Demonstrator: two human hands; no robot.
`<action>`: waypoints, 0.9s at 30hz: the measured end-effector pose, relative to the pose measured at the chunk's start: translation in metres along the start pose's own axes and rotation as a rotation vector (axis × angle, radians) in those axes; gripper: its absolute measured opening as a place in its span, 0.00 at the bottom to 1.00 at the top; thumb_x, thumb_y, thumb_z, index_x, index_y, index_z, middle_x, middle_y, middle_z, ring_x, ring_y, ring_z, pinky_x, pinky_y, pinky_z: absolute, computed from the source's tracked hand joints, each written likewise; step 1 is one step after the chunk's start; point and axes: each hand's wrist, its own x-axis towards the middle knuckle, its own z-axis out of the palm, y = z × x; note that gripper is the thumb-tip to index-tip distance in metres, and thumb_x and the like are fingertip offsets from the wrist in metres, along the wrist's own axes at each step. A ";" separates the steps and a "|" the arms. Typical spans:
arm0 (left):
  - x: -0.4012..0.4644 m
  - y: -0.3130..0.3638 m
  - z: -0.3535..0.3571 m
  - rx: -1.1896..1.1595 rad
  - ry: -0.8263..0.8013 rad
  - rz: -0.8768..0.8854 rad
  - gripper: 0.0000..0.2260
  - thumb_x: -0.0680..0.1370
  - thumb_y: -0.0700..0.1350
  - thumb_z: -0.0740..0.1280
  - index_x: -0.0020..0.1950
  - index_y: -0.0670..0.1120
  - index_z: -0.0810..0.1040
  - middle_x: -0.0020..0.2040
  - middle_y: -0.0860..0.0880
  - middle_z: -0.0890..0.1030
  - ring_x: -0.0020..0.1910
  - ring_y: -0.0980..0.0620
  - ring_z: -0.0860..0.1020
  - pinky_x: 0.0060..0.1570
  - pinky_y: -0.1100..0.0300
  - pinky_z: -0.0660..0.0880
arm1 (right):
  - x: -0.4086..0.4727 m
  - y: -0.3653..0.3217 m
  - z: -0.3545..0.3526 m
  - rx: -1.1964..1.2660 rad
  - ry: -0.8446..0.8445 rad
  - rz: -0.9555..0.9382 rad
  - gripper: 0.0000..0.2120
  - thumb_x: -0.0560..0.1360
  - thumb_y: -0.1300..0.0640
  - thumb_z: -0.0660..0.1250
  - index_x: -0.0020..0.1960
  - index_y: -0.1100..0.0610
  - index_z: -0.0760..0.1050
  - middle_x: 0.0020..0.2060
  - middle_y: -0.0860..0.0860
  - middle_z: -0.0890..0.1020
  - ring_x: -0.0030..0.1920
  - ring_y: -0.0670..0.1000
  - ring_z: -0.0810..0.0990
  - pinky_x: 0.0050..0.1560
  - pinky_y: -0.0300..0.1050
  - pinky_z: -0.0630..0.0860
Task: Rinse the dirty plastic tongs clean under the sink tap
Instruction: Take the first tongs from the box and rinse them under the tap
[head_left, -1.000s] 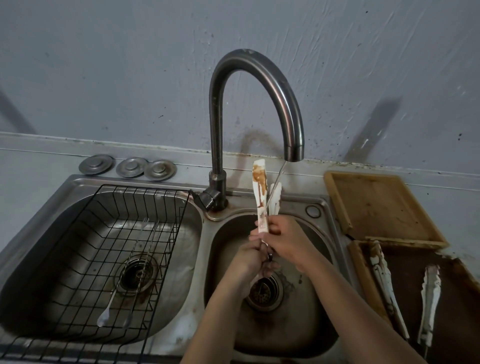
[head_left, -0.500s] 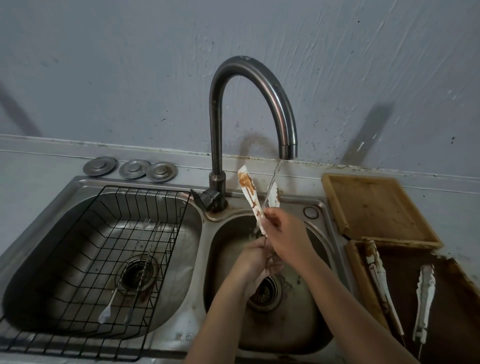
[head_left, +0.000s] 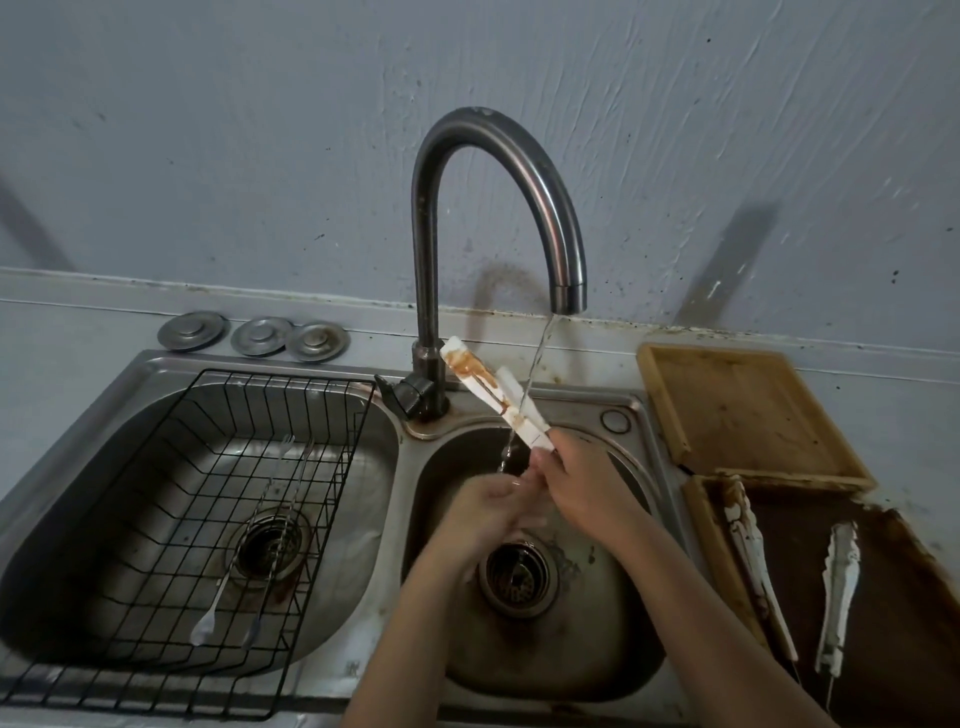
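Observation:
White plastic tongs (head_left: 493, 392) smeared with brown sauce point up and to the left over the right sink basin (head_left: 618, 613). My right hand (head_left: 582, 483) grips their lower end. My left hand (head_left: 488, 512) is just below it, fingers curled at the bottom of the tongs, and how firmly it holds them is hidden. A thin stream of water (head_left: 535, 364) falls from the curved metal tap (head_left: 467, 218) and crosses the tongs near their middle.
The left basin holds a black wire rack (head_left: 156, 519) with a spoon (head_left: 208, 618) and thin utensils. Three metal drain caps (head_left: 254, 335) lie behind it. Two wooden trays (head_left: 737, 410) sit to the right; the near one holds two more dirty white tongs (head_left: 839, 587).
The tongs have tilted from upright to leaning left, and their tips have dropped lower. Both hands stayed over the right basin. The view has shifted slightly.

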 end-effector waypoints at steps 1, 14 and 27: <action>0.001 0.000 -0.008 -0.017 0.058 0.015 0.07 0.77 0.46 0.66 0.45 0.44 0.81 0.38 0.51 0.83 0.37 0.55 0.80 0.35 0.67 0.74 | 0.001 0.000 -0.003 -0.022 0.015 -0.010 0.05 0.78 0.53 0.58 0.44 0.49 0.69 0.33 0.46 0.79 0.32 0.42 0.77 0.30 0.35 0.69; 0.018 0.006 -0.006 -0.524 0.120 0.235 0.11 0.73 0.31 0.67 0.53 0.40 0.81 0.43 0.46 0.86 0.42 0.54 0.84 0.37 0.66 0.78 | 0.001 -0.010 0.000 -0.017 0.037 -0.159 0.08 0.77 0.55 0.54 0.43 0.51 0.71 0.32 0.44 0.74 0.32 0.45 0.72 0.32 0.43 0.66; 0.007 0.014 0.023 -0.603 -0.027 0.193 0.13 0.67 0.37 0.71 0.51 0.40 0.81 0.47 0.43 0.84 0.46 0.50 0.83 0.47 0.59 0.80 | -0.017 -0.007 -0.010 -0.354 0.312 -0.191 0.16 0.78 0.46 0.52 0.35 0.50 0.66 0.26 0.45 0.72 0.26 0.47 0.72 0.24 0.40 0.61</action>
